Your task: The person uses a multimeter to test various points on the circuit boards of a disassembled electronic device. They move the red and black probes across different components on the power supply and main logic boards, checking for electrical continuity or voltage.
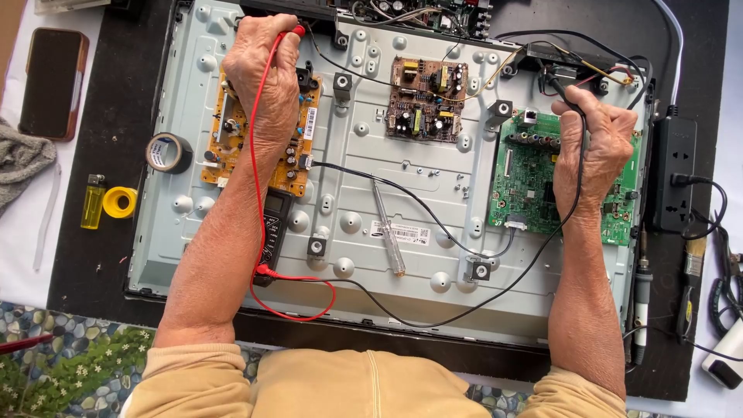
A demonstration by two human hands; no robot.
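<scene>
Left hand [263, 73]: closed on red probe [296, 32], far-left corner of panel [402, 255]
Right hand [592, 143]: closed on black probe [559, 83], above green board [526, 182]; hands well apart

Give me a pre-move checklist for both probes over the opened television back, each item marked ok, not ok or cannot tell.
1. Left hand grips the red probe with its red lead: ok.
2. Right hand grips the black probe with its black lead: ok.
3. Red probe tip on a contact of the orange power board: cannot tell, hand hides it.
4. Black probe tip placement near the green main board: cannot tell.
5. Black handheld multimeter readable: not ok, forearm covers it.
6. Clear-handled screwdriver loose on the grey metal panel: not ok.
</scene>
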